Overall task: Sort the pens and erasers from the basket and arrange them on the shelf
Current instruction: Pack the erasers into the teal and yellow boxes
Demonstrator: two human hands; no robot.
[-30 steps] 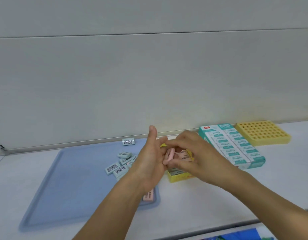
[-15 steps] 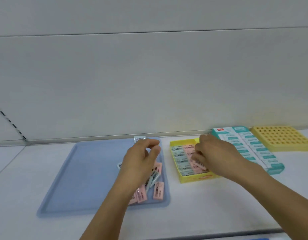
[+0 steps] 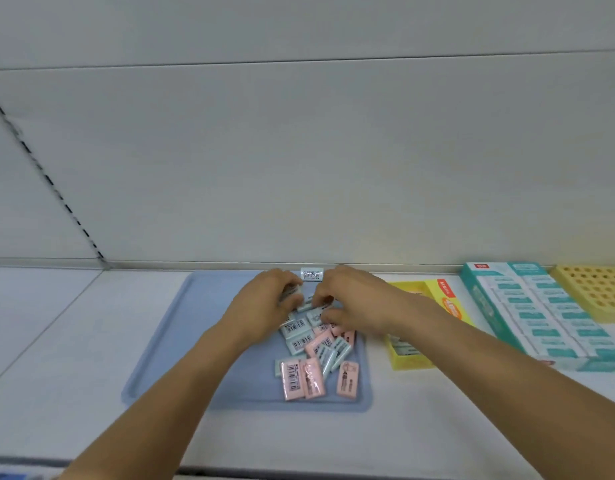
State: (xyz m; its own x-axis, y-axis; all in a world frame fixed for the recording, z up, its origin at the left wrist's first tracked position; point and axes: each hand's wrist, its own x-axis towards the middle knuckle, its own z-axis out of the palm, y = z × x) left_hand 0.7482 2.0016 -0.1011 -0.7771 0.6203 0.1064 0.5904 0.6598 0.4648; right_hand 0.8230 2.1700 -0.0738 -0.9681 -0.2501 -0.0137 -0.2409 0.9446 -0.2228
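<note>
Right hand [image 3: 359, 301] moved from yellow box [image 3: 408, 356] over to blue tray [image 3: 195, 341]; both hands now meet at tray's far edge. Left hand [image 3: 264, 306] grip curled round pale eraser [image 3: 291, 292]. Right hand grip pinching among erasers, which one, cannot tell. Eraser pile [image 3: 316, 355], pink and pale blue, lies in tray's right half. Tray sits on shelf [image 3: 74, 341]. Green-white boxes [image 3: 541, 313] near shelf's right edge.

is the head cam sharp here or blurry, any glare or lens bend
Head view: soft, even light with no glare and only faint shadows; both hands, left hand and right hand, look slightly smeared, as does the print on the erasers; wide-angle bend shows in the curved blue tray and the slanting shelf edge.
</note>
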